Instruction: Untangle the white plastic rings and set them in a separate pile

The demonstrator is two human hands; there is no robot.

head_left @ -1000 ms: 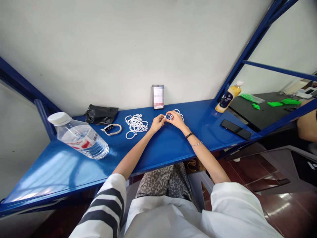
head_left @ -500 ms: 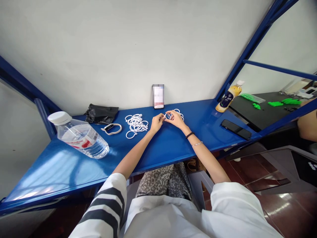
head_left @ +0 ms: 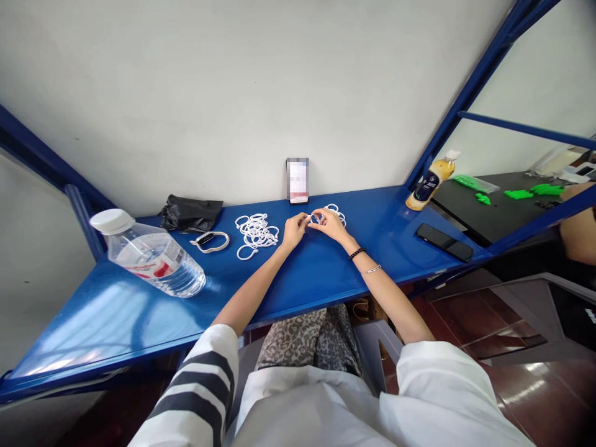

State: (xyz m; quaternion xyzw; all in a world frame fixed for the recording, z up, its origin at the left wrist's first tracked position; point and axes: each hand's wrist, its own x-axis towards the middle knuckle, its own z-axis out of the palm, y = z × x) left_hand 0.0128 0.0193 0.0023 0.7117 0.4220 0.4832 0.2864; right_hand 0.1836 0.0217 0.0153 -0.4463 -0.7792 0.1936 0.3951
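Note:
Both my hands meet over the blue table, below the propped phone. My left hand (head_left: 295, 230) pinches one side of a white plastic curtain ring (head_left: 315, 218). The other side of that ring sits between the closed fingertips of my right hand (head_left: 331, 224); the fingers partly cover it. Behind my right hand lie more white curtain rings (head_left: 342, 217), partly hidden by it. To the left of my left hand is a loose heap of white curtain rings (head_left: 257, 233), with one ring at its near edge.
On the blue table (head_left: 321, 279) stand a large water bottle (head_left: 158, 261) and a yellow drink bottle (head_left: 428, 183). A black plastic bag (head_left: 190, 213), a pale wristband (head_left: 212, 242) and a dark phone (head_left: 444, 242) lie there. Another phone (head_left: 298, 181) leans on the wall. A person's arm (head_left: 577, 230) shows far right.
The ring between my hands has turned slightly and shows rounder between the fingers. My hands have barely shifted. At far right, the other person's arm and hand have moved.

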